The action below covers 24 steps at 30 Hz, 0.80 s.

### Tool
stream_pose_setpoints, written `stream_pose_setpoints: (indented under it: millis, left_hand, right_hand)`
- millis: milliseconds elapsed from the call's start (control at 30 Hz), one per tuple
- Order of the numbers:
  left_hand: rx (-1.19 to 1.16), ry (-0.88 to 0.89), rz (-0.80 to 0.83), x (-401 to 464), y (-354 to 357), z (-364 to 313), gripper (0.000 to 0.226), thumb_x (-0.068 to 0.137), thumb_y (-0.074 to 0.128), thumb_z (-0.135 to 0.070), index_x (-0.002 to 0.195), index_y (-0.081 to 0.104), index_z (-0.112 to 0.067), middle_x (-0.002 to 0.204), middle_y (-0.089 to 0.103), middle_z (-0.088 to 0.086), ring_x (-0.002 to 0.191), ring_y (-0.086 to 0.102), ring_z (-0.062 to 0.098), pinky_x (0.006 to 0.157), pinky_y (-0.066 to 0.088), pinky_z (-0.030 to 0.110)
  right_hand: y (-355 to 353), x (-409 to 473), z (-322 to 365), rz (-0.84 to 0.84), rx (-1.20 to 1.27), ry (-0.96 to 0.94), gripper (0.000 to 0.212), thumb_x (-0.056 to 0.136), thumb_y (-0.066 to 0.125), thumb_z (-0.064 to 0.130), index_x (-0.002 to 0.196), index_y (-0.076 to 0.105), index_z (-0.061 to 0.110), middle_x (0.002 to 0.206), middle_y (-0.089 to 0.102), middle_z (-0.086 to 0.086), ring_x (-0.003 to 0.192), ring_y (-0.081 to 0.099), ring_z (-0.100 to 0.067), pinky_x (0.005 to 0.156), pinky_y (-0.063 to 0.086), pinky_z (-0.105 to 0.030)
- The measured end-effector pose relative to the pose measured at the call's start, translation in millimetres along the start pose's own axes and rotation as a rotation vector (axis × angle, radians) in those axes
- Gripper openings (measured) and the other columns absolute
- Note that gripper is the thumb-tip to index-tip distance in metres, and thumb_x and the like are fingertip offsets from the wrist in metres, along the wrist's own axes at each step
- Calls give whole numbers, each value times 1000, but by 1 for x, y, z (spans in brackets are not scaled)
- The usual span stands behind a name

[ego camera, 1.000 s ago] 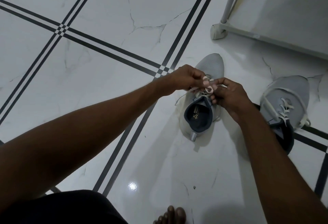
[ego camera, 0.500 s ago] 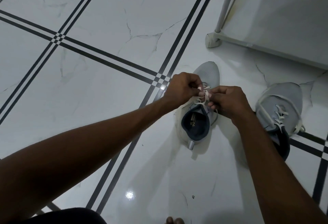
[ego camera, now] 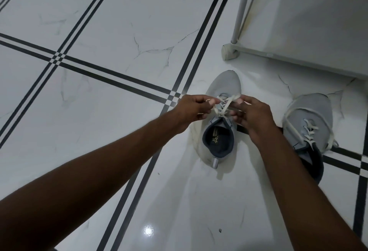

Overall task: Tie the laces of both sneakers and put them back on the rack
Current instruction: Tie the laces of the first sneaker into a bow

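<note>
sneakers: two, grey knit, white soles — near sneaker (ego camera: 218, 129), far sneaker (ego camera: 309, 129)
laces (ego camera: 224, 106): white, flat
left hand (ego camera: 192, 109): pinching lace
right hand (ego camera: 252, 114): pinching lace
floor (ego camera: 119, 31): glossy marble

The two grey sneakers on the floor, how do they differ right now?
The middle sneaker has its laces pulled taut between the left hand and right hand; the right sneaker is untouched, its laces lying loose. The middle one points straight ahead, the right one is angled. Both are grey with dark collars, on the floor, off the rack.
</note>
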<state>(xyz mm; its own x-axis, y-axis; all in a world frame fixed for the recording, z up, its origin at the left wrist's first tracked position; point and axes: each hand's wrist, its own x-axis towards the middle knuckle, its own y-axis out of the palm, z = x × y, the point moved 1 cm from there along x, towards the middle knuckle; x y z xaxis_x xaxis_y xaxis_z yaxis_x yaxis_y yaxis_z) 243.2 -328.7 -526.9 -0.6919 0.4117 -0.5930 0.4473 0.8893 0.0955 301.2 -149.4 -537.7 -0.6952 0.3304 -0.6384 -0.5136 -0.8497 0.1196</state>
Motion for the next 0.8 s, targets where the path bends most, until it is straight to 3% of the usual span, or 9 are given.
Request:
stream_pose_setpoints:
  millis: [100,300,467,567,700,800]
  left_hand:
    - [-60,-30,9,2,4,-1,15,97,62,-21,101,74,-13,77,64,-6,72,55,7,61,44,17]
    - [-212,-165,-8,1,8,2,20,102,51,-29,97,61,-12,80,63,5,56,56,7,46,41,16]
    - [-263,-136,-28,2,9,7,37,102,53,-25,124,61,3,94,68,11,67,65,9,59,55,18]
    - [-329,-129,25,2,6,11,34,103,49,-16,129,58,4,95,67,11,73,67,9,67,57,18]
    - [-285,-155,23,2,6,11,29,106,40,-20,98,65,-9,81,65,4,63,60,9,54,50,18]
    - [-281,-198,78,-1,8,9,33,104,33,-14,79,53,-16,65,46,-2,52,42,8,45,34,16]
  right_hand:
    - [5,3,-1,30,101,100,22,94,60,5,116,64,4,82,67,-11,52,56,-14,46,48,-21]
    - [0,14,-11,161,20,146,29,100,51,19,116,70,4,95,65,-12,53,44,-8,39,36,-17]
    - [0,11,-8,251,68,146,28,101,45,12,117,67,7,89,68,-5,52,51,-6,37,35,-15]
    - [1,12,-2,354,131,178,28,102,47,14,120,66,7,89,66,-5,50,51,-5,37,37,-12]
    - [7,13,8,291,157,212,28,103,41,9,85,62,7,75,62,-6,45,49,-4,32,31,-10]
    - [2,20,8,317,329,352,29,94,30,-5,75,47,11,58,48,-1,35,41,-3,26,26,-11]
